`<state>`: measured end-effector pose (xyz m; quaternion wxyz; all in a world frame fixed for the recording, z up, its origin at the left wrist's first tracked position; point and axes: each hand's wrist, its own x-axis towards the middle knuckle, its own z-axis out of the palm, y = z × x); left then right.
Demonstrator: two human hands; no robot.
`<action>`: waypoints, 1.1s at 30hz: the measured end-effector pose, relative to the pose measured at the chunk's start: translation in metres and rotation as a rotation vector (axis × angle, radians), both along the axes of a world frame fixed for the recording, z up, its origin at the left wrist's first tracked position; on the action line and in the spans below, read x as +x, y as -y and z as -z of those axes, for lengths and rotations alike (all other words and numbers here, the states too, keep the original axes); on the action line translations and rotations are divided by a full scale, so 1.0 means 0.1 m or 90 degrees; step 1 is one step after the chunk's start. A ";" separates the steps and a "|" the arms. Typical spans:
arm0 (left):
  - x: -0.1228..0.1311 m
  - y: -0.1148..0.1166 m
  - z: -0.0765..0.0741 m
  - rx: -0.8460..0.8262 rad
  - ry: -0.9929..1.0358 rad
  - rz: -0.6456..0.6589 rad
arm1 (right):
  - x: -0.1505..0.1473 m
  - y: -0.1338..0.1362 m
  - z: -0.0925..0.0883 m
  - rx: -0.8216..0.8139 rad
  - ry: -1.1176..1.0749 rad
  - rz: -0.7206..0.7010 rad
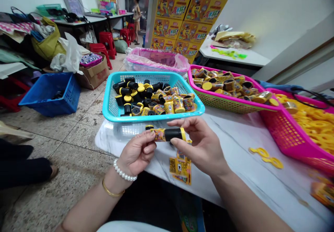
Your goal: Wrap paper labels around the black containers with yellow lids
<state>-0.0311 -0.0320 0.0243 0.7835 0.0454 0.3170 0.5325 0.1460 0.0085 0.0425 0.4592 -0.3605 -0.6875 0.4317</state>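
My left hand [141,150], with a pearl bracelet and a gold bangle at the wrist, pinches the left end of a small black tube [173,134]. That end shows a printed yellow label; a yellow cap is at the other end. Around the capped end curve the thumb and fingers of my right hand [202,145]. Just beyond the left fingertips lies another yellow-topped black piece [149,127], partly hidden. Printed yellow labels [180,171] lie on the table below the tube. A turquoise basket [153,118] behind my hands contains plain black pieces and labelled ones.
To the right, a pink basket [235,105] holds labelled pieces, and another pink basket [284,131] holds yellow plastic parts. Two yellow ring-shaped parts [266,157] lie on the marble-patterned table [229,169]. A blue crate [52,100] stands on the floor. A person [137,16] stands far back.
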 end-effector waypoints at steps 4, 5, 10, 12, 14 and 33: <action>0.03 0.00 0.00 0.022 -0.070 -0.011 | -0.02 0.04 -0.01 0.030 0.036 0.022; 0.03 -0.01 0.01 0.028 -0.084 -0.016 | -0.03 0.05 0.00 0.028 0.036 0.017; 0.04 0.01 0.06 0.048 -0.139 -0.039 | -0.01 0.08 0.01 0.041 0.072 -0.025; 0.03 0.03 0.06 0.059 -0.190 -0.076 | 0.01 0.08 0.01 0.080 0.076 -0.001; 0.01 0.04 0.05 0.081 -0.241 -0.130 | 0.01 0.09 0.01 0.109 0.060 0.019; -0.04 0.04 0.07 0.245 -0.257 0.050 | 0.04 -0.02 -0.13 0.352 0.214 -0.111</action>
